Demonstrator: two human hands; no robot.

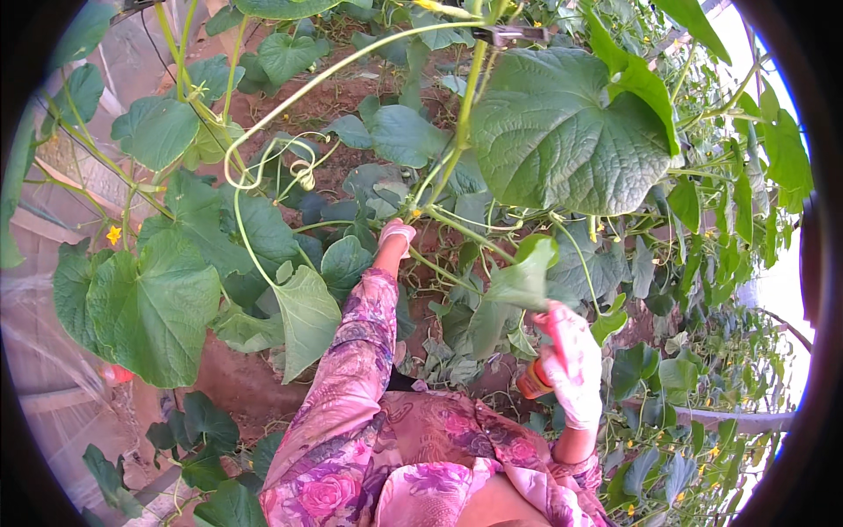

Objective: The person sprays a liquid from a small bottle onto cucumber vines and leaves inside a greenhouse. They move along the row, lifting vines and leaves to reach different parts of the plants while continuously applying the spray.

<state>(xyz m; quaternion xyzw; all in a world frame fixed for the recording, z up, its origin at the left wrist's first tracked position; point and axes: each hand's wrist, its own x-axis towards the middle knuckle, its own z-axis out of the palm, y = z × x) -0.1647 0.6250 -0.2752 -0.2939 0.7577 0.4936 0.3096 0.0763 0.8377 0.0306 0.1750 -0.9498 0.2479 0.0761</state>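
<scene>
My left hand (397, 236), in a thin whitish glove, is closed around the stem of a cucumber vine (466, 118) where several leaf stalks branch off. Lower and to the right, my right hand (571, 369), also gloved, grips a small red-and-orange bottle (533, 380); most of it is hidden by the fingers, and motion blurs this area. Just above those fingers a pale green leaf (523, 280) is blurred and tilted; whether the hand or bottle touches it cannot be told. A broad cucumber leaf (570, 132) spreads above the right hand.
A dark clip (510, 35) sits on the vine near the top. Long curling tendrils (306, 176) and more leaves (155, 300) crowd the left. Plastic sheeting (49, 342) lines the left side. Dense foliage fills the right, with a pale horizontal bar (731, 419) among it.
</scene>
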